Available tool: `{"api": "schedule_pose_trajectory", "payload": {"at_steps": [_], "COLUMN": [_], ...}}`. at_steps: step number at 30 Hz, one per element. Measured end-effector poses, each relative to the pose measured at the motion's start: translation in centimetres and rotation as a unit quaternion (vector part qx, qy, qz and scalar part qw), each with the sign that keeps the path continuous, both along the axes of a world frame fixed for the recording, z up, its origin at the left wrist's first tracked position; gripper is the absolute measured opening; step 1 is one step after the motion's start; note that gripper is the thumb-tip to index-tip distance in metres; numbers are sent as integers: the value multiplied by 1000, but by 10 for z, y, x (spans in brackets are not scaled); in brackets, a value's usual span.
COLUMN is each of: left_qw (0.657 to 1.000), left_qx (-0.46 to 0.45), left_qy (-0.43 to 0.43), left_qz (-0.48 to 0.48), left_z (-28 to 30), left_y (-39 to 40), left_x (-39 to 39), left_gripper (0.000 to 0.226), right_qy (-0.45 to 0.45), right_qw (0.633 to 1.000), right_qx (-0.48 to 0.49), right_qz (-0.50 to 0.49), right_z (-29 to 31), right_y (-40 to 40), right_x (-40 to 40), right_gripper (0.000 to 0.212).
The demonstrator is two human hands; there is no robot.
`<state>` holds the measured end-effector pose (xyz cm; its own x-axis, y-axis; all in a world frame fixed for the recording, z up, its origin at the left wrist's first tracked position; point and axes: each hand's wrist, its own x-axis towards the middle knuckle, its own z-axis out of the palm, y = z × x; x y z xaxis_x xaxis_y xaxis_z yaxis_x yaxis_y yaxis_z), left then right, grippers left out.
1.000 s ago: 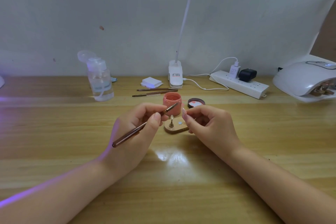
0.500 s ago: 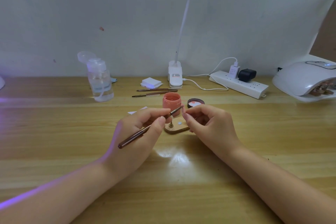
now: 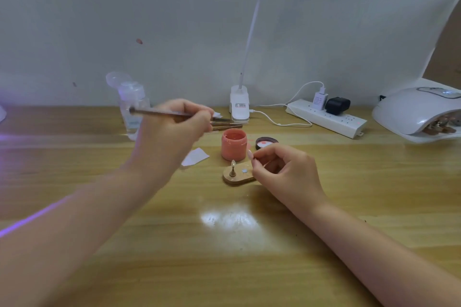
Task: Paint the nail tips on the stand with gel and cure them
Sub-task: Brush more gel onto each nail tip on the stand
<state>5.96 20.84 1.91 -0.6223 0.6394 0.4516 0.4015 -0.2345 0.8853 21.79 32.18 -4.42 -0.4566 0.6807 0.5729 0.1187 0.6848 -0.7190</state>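
1. The left hand [image 3: 172, 127] is hovering above the worktop [image 3: 249, 244] at about 10 o'clock from the gel jar [image 3: 234, 144], its fingers clamped on a slim brush [image 3: 159, 112] that is lying nearly level, the handle end pointing toward 9 o'clock.
2. The right hand [image 3: 284, 172] is sitting at 3 o'clock of the wooden stand [image 3: 237, 177], with thumb and forefinger pinching a pale nail tip [image 3: 250, 154] just above the stand's right end.
3. The stand is lying at 6 o'clock of the open coral gel jar, just beside it, and is carrying one small upright peg [image 3: 233, 169] and a round metal disc [image 3: 244, 171].
4. The jar's lid [image 3: 266, 142] is resting at 3 o'clock of the jar, inside facing up.
5. A white paper scrap [image 3: 195, 156] is lying at 9 o'clock of the jar.
6. Two spare brushes [image 3: 227, 126] are lying at 12 o'clock of the jar, partly behind the left hand.
7. The white curing lamp [image 3: 414, 112] is sitting at the far right edge, well apart from the stand.
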Motion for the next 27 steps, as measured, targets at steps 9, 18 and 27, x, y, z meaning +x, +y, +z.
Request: {"api": "schedule_pose_trajectory", "payload": {"at_steps": [9, 18, 27], "left_qw": [950, 912, 938], "left_qx": [-240, -357, -310], "left_qy": [193, 202, 155], "left_qz": [41, 0, 9], "left_z": [26, 14, 13], "left_y": [60, 86, 76], "left_x": [-20, -17, -28], "left_gripper": [28, 25, 28], "right_qy": [9, 16, 0], "right_qw": [1000, 999, 999], "right_qx": [-2, 1, 12], "right_qz": [16, 34, 30], "right_z": [-1, -1, -2], "right_y": [1, 2, 4], "right_x": [-1, -1, 0], "right_gripper": [9, 10, 12]}}
